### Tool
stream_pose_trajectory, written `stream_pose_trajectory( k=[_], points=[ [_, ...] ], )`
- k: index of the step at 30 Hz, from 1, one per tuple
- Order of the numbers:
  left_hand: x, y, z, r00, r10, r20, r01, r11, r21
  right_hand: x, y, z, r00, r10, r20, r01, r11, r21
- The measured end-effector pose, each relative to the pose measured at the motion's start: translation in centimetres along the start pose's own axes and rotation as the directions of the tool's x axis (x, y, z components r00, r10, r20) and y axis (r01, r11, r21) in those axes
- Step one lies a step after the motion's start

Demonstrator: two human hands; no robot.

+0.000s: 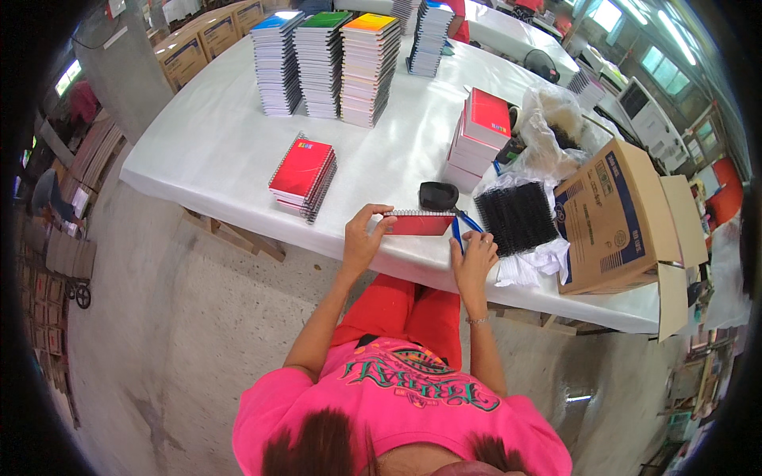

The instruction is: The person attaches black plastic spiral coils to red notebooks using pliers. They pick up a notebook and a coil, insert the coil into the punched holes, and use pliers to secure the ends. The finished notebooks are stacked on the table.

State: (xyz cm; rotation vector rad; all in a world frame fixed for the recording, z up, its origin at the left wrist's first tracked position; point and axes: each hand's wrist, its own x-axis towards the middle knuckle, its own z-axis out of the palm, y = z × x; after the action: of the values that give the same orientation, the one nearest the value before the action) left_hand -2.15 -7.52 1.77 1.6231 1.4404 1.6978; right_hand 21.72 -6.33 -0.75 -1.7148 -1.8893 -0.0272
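Note:
A red spiral notebook stands on its edge near the front of the table, its wire coil along the top. My left hand pinches its left end between thumb and fingers. At the notebook's right end, my right hand is closed round the blue handles of a pair of pliers. The plier jaws are close to the end of the coil; whether they touch the wire I cannot tell. Just beyond the notebook sits a small black object.
Bound red notebooks lie to the left, and red-covered blocks stand to the right. Black coils rest on white plastic beside an open cardboard box. Tall notebook stacks stand at the back.

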Motion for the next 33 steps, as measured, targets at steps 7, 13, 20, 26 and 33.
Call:
stream_pose_trajectory(
  k=[7,13,20,26,33],
  points=[
    [0.7,0.8,-0.4,0.997,-0.067,0.025,0.069,0.997,-0.048,0.8,1.2,1.4,0.988,0.097,-0.118,-0.077,0.984,0.162],
    [0.7,0.3,-0.9,0.992,-0.116,0.045,0.119,0.991,-0.059,1.0,2.8,-2.9,0.89,0.422,0.173,-0.361,0.422,0.832],
    [0.5,0.5,-1.0,0.988,-0.146,0.055,0.149,0.987,-0.055,0.0,1.6,-8.1,0.906,0.045,0.42,-0.37,-0.395,0.841],
    [0.8,0.2,-0.8,0.984,-0.171,0.05,0.173,0.984,-0.036,-0.3,0.2,-9.2,0.906,-0.109,0.409,-0.413,-0.443,0.796],
    [1.0,-0.4,-0.2,0.994,-0.094,0.056,0.1,0.99,-0.099,-1.4,0.3,-7.8,0.898,-0.055,0.436,-0.421,-0.392,0.818]
  ],
)
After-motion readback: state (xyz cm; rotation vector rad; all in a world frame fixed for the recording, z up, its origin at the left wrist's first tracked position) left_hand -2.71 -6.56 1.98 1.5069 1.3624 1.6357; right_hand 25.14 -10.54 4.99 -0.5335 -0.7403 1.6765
